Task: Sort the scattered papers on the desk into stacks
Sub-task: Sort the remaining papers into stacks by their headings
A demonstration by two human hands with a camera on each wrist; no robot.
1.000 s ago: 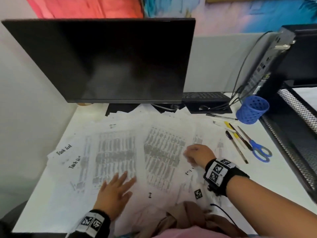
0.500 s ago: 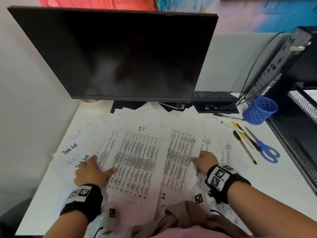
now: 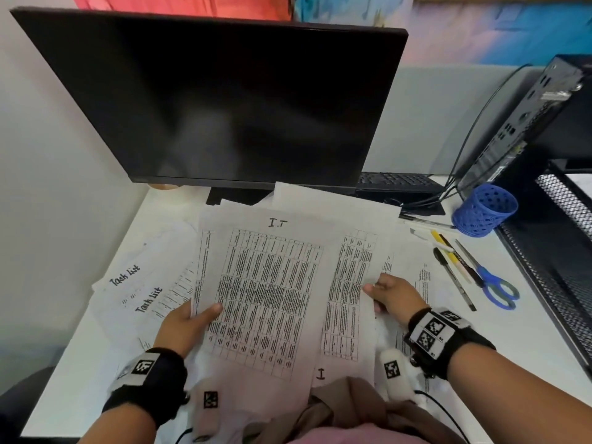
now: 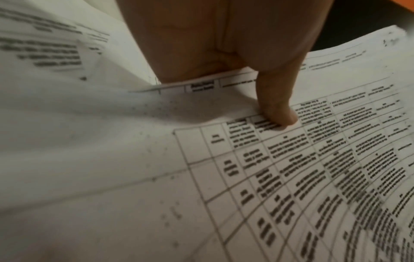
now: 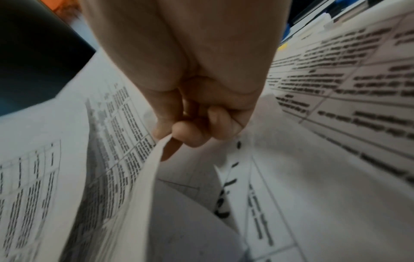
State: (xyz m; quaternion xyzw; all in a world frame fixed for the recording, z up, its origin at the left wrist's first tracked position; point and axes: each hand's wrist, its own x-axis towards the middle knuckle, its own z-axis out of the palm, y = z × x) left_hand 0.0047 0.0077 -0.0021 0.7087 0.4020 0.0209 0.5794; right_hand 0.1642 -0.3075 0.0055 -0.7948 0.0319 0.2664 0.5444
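Observation:
Printed table sheets headed "I.T" (image 3: 275, 283) are lifted off the desk between both hands. My left hand (image 3: 189, 318) pinches their left edge, thumb (image 4: 280, 113) on the printed face (image 4: 313, 177) and fingers hidden beneath. My right hand (image 3: 387, 296) grips the right edge of a second table sheet (image 3: 349, 283), which overlaps behind the first; in the right wrist view its curled fingers (image 5: 192, 134) close on the sheet edge (image 5: 152, 168). Sheets marked "Task List" (image 3: 141, 290) lie flat at the left. More loose papers (image 3: 413, 277) lie under the right hand.
A black monitor (image 3: 224, 97) stands close behind the papers. At the right lie pens (image 3: 451, 267), blue scissors (image 3: 496, 286) and a tipped blue mesh cup (image 3: 483, 209). A black wire rack (image 3: 563, 251) and a computer case (image 3: 525, 123) border the right side of the white desk (image 3: 528, 341).
My left hand moved from resting flat on the papers to the left edge of the "I.T" sheets and took hold. Both hands have raised the sheets off the desk.

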